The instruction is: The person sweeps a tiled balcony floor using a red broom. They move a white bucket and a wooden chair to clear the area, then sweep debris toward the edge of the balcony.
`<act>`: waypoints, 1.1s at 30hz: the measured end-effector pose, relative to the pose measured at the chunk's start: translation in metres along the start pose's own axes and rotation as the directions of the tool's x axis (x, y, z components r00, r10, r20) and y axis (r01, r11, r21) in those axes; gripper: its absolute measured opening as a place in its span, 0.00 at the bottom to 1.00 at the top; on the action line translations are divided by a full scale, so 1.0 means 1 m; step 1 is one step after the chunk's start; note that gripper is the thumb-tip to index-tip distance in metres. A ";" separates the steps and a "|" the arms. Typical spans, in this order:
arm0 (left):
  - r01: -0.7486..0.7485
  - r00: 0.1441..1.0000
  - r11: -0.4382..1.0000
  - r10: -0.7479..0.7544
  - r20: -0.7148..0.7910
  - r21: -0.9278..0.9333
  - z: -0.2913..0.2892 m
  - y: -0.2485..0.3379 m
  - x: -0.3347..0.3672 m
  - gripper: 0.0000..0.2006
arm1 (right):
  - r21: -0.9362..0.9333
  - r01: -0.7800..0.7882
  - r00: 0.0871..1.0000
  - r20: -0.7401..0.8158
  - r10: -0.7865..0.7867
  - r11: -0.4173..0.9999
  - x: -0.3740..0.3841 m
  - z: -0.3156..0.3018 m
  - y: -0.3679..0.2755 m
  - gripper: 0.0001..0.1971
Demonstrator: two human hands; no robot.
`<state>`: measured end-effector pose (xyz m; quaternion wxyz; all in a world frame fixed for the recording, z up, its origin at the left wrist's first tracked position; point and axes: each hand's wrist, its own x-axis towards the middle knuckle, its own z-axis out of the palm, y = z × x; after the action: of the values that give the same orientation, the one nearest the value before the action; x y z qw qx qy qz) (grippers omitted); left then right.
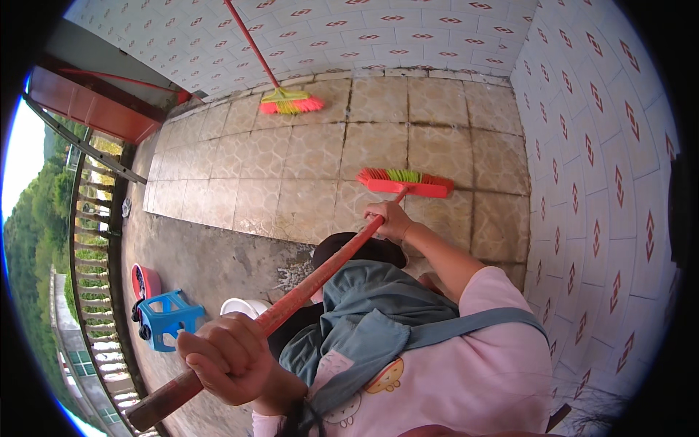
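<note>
A broom with a long, worn red handle point(313, 282) slants across my body. Its red head point(429, 190) has red and green bristles and is over the tiled floor on the right; I cannot tell whether the bristles press on the tiles. My left hand point(229, 357) is closed round the handle near its dark bare end at the lower left. Farther along, my right hand point(391, 221) wraps round the handle close to the broom head. My apron point(364, 306) is grey-blue, over a pink top.
A second broom point(291, 102) with pink and yellow bristles stands by the far tiled wall point(408, 36). At left are a blue plastic stool point(173, 317), a pink basin point(150, 280), a white bucket point(244, 307) and a balustrade point(95, 271). Another tiled wall point(582, 182) rises at right.
</note>
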<state>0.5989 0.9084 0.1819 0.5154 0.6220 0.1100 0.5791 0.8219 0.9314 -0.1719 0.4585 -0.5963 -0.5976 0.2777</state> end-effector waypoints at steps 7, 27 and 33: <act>0.270 0.963 0.910 -0.260 0.073 -0.315 0.004 -0.040 -0.005 0.16 | -0.257 -0.230 0.960 -0.218 0.176 0.939 -0.132 -0.079 0.011 0.01; -0.038 0.989 0.994 0.053 -0.139 0.106 -0.017 -0.003 -0.013 0.17 | 0.016 0.217 0.964 0.152 -0.217 0.976 0.078 0.059 0.018 0.04; 0.004 0.999 0.999 -0.003 0.038 -0.036 -0.016 -0.045 -0.018 0.17 | -0.108 0.132 0.991 -0.003 -0.133 0.985 0.039 -0.009 0.054 0.02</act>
<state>0.6006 0.9231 0.1330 0.5296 0.6232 0.0910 0.5683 0.8602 0.9744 -0.2072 0.4466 -0.5803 -0.6476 0.2109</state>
